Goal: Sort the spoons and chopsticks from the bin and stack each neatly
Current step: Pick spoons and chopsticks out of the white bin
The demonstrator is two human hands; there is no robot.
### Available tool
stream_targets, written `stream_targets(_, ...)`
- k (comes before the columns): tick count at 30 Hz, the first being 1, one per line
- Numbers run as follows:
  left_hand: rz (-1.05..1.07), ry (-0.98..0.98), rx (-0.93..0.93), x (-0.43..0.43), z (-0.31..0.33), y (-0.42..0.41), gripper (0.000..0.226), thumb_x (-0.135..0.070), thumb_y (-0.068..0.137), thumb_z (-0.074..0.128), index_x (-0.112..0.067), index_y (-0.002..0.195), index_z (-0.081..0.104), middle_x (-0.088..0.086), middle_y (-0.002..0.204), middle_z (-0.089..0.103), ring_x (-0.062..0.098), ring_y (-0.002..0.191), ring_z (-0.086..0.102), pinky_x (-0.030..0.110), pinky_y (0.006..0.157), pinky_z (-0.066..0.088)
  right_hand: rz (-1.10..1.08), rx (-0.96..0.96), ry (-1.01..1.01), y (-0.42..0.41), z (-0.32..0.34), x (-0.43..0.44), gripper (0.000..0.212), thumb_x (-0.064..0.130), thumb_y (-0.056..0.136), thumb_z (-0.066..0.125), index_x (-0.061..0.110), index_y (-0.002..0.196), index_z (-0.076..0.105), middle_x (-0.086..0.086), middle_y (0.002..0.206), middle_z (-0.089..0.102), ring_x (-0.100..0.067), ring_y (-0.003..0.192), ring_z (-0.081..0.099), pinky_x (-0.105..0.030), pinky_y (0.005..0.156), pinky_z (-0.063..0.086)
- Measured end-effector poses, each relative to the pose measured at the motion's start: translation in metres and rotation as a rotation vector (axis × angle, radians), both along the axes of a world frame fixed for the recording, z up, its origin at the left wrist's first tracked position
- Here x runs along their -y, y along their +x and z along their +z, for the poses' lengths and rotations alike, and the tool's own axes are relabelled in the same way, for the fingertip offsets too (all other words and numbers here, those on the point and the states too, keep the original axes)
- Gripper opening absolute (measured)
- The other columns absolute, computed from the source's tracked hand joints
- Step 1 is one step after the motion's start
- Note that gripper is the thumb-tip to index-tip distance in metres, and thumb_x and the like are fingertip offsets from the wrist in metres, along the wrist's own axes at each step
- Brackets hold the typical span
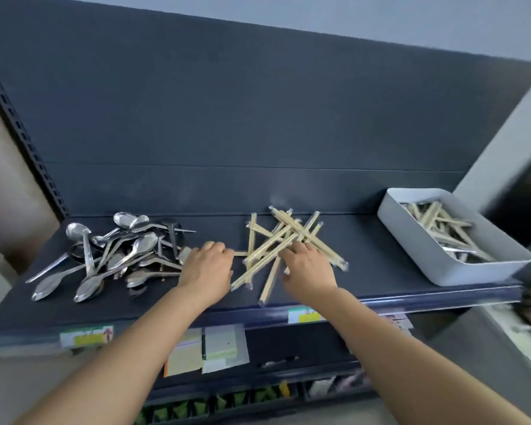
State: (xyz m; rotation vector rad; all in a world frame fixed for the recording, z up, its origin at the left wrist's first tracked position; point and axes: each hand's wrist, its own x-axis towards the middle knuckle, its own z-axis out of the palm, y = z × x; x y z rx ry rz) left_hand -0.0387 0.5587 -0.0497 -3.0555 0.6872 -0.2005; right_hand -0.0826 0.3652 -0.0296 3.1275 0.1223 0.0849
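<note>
A loose heap of metal spoons [111, 256] lies on the left of the dark shelf [380, 265]. A criss-crossed pile of wrapped wooden chopsticks [284, 240] lies in the middle. My left hand [207, 268] rests palm down at the pile's left edge, fingers curled over a chopstick end. My right hand [310, 268] lies on the pile's right side, fingers bent onto the sticks. Whether either hand grips a stick is hidden under the fingers. A white bin [442, 259] at the right holds more chopsticks and some spoons.
The dark back panel [227, 133] rises right behind the shelf. Price labels [86, 335] sit on the shelf's front edge, with paper notes [206, 348] and a lower shelf of goods beneath. A grey wall stands beyond the bin at right.
</note>
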Motion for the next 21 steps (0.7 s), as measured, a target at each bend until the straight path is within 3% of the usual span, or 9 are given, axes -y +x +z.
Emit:
stream_targets(8,-0.184,-0.039,0.034,0.138,0.023,-0.006,0.026,-0.030,0.095,0.050,-0.020,0.118,0.055,0.000,0.125,0.053,0.022,0.122,0.045,0.037,0.098,0.039,-0.169,0.064,0.009,-0.040,0.018,0.125,0.037,0.034,0.093,0.052,0.019,0.126,0.055,-0.004,0.124,0.050,-0.026,0.117,0.045,-0.036,0.095,0.037)
stream_targets(21,-0.288,-0.138,0.046,0.375,0.040,-0.029,0.035,-0.034,0.097,0.049,-0.020,0.128,0.054,0.000,0.130,0.053,0.022,0.124,0.044,0.037,0.100,0.038,-0.288,0.058,0.015,-0.070,0.036,0.339,0.042,0.036,0.093,0.055,0.019,0.130,0.055,-0.006,0.130,0.051,-0.028,0.124,0.044,-0.039,0.101,0.038)
